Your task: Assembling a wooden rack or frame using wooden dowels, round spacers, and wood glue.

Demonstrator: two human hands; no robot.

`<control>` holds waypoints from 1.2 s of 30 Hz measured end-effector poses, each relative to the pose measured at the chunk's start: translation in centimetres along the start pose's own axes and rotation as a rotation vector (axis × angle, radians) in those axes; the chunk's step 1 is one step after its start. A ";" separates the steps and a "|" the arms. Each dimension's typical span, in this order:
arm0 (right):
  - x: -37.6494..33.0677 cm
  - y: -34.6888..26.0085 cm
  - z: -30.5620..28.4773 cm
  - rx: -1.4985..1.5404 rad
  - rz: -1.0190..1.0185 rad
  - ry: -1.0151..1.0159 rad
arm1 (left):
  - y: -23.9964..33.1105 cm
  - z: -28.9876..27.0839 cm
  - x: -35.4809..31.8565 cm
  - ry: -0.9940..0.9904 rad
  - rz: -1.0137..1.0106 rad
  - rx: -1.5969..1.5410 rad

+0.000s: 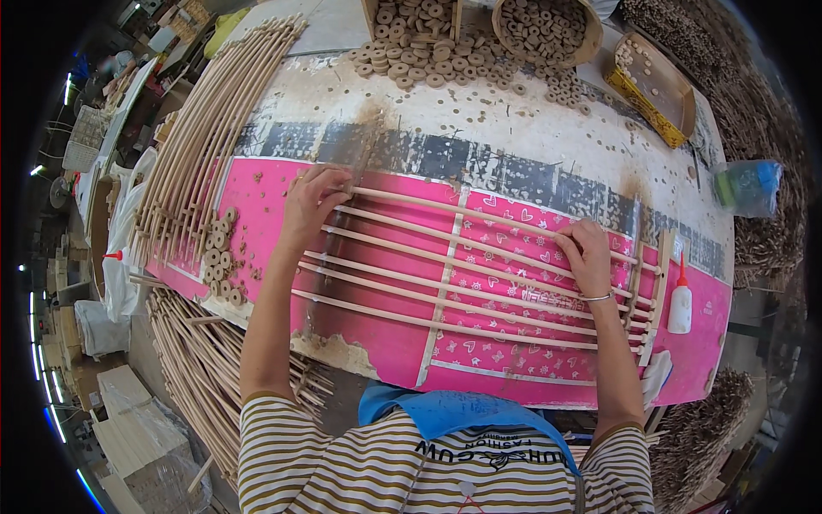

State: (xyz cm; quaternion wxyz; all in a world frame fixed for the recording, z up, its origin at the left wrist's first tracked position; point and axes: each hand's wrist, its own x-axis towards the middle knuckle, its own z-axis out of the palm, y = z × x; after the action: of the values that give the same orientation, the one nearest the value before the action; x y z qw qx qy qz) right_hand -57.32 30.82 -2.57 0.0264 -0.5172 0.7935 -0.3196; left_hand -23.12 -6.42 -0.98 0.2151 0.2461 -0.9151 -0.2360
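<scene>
Several thin wooden rods (462, 266) lie side by side across the pink table covering. My left hand (317, 199) is closed at the left end of the farthest wooden rod (445, 205), its fingertips pinched there. Farther along the same rod, my right hand (586, 255) has thumb and fingers closed on it, with its palm above the neighbouring rods. At their right ends the rods meet a narrow crosspiece (634, 283) and a flat wooden bar (658, 295). Part of the rods' right half is hidden beneath my right hand and wrist.
A white glue bottle (680, 307) with a red tip stands at right. Wooden discs (402, 64) are heaped at the back, and more rings (219, 257) lie at left. Bundled rods (214, 128) rest at far left, with a yellow box (655, 90) at back right.
</scene>
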 end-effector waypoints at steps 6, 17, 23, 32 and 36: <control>0.0 -0.3 0.1 0.005 0.022 0.002 | 0.0 0.4 -0.1 -0.005 -0.035 -0.024; 0.6 -0.1 0.2 -0.016 0.001 0.027 | -1.2 0.2 1.1 -0.042 0.038 0.075; -0.4 -0.6 -0.5 -0.025 0.041 0.013 | -0.5 0.8 9.4 -0.040 0.042 0.005; -0.7 -1.8 -1.9 -0.043 0.086 -0.008 | -0.7 10.9 23.1 0.035 0.052 0.260; -0.7 -1.9 -2.0 -0.019 0.100 -0.024 | -3.2 13.7 25.4 0.191 0.077 0.570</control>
State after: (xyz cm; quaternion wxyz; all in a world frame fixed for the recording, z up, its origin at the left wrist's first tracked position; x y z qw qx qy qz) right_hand -56.21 31.92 -0.17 0.0468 -0.4810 0.8209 -0.3042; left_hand -48.92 -18.40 -6.51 0.2313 0.2828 -0.9288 0.0631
